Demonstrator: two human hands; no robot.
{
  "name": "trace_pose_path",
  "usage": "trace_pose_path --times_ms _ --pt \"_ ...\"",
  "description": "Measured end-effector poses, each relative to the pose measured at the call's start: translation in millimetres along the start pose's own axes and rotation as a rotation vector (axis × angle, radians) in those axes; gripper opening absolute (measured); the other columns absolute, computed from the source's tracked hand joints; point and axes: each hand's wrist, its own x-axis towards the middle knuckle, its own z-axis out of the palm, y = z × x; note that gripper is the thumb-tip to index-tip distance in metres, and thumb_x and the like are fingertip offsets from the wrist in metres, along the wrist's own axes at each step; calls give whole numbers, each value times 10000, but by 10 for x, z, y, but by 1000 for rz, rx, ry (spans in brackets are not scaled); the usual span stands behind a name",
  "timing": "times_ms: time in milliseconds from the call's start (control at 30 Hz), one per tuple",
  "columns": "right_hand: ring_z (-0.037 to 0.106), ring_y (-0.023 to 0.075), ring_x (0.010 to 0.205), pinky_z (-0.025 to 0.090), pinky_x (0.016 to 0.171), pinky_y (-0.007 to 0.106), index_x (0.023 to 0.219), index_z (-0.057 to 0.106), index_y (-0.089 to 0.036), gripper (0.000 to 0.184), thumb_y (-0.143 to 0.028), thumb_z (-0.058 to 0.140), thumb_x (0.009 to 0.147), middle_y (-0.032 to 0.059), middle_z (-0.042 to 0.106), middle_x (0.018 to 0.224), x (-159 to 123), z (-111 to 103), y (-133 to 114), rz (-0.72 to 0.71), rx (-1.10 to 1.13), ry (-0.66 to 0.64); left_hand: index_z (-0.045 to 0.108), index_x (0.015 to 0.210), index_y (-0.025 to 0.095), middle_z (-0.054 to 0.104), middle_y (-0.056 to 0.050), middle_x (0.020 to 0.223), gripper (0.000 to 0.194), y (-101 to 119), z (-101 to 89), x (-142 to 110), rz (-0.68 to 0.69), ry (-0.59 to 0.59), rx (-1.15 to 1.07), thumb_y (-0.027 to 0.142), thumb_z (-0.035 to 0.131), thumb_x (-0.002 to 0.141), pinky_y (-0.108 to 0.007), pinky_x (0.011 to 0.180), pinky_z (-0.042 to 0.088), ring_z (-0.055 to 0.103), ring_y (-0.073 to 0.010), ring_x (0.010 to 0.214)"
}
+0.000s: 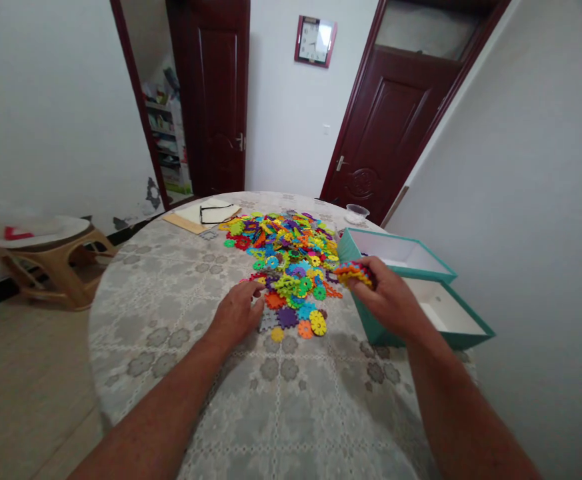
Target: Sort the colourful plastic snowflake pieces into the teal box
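Observation:
A heap of colourful plastic gear-shaped and notched disc pieces [291, 243] is spread over the middle of the table. My left hand [239, 311] rests at the near left edge of the heap, thumb and index finger apart, beside a purple piece [287, 317] and a grey one [269, 320]. Nothing shows between its fingers. Off to the right, my right hand [388, 298] grips a stack of notched discs [355, 273], red, yellow and blue among them. That stack is held above the table, at the left side of the nearer teal box [371, 327].
A second teal box [401, 243] with a pale interior stands behind the nearer one. Beyond them is a clear plastic bowl [357, 213]. Glasses [215, 213] lie on papers [191, 217] at the back left. A wooden stool [65, 267] stands left of the round table.

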Motion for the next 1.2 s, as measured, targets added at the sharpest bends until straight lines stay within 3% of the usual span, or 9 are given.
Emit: trace_pose_path --times_ms 167,300,467,667,767,900,967,1100,1200 --pt "688 297 961 465 794 337 1243 636 -178 345 -342 579 944 169 746 1118 636 -202 676 225 -468 121 686 1148 204 721 -85 1056 266 -91 56 -20 29 -20 79 231 573 909 -394 960 532 667 -243 1004" --pt "705 335 1021 487 813 376 1351 616 -123 450 -318 542 952 233 738 1184 982 -133 1153 422 -636 23 695 1149 198 730 -96 1079 279 -89 64 -27 33 -68 100 202 589 891 -395 994 514 661 -250 1043" --pt "701 298 1105 511 878 348 1333 682 -120 487 -294 630 881 206 736 1259 1104 -47 1389 429 -609 -125 707 1185 191 741 -108 1102 304 -78 64 -40 33 -113 100 222 592 905 -391 1000 514 667 -258 1063" --pt "697 297 1129 514 930 377 1285 722 -151 406 -285 581 929 180 743 1261 996 -84 1164 388 -601 -68 711 1168 214 741 -105 1138 294 -12 26 -59 77 -163 90 229 623 889 -396 1007 500 656 -271 1083" --pt "709 272 1070 507 934 357 1227 733 -171 336 -296 568 963 139 769 1186 753 -28 818 205 -482 -24 712 1117 218 731 -100 1091 244 27 6 -71 109 -211 99 270 636 891 -391 956 503 649 -275 1044" --pt "722 233 960 519 847 319 1157 740 -213 246 -274 606 960 94 784 1113 258 268 347 -10 -230 -340 704 1095 215 710 -98 1087 238 54 5 -82 168 -280 119 281 668 870 -381 936 489 629 -272 1036" --pt "719 254 1029 528 874 338 1209 723 -220 299 -291 677 923 102 767 1187 37 473 231 -49 -189 -462 698 1114 213 701 -102 1120 264 50 18 -85 188 -293 119 297 690 864 -385 954 482 620 -277 1069" --pt "653 298 1221 501 999 392 1359 651 -201 515 -301 743 863 151 678 1364 -189 803 250 -38 -188 -528 693 1156 205 686 -110 1152 315 38 35 -90 195 -295 128 316 714 862 -390 965 482 614 -283 1097" --pt "646 290 1193 491 988 387 1332 651 -178 504 -348 745 866 157 676 1327 -219 909 318 -16 -139 -531 695 1172 215 687 -107 1159 349 52 24 -91 195 -308 133 333 744 848 -393 967 482 615 -288 1103"
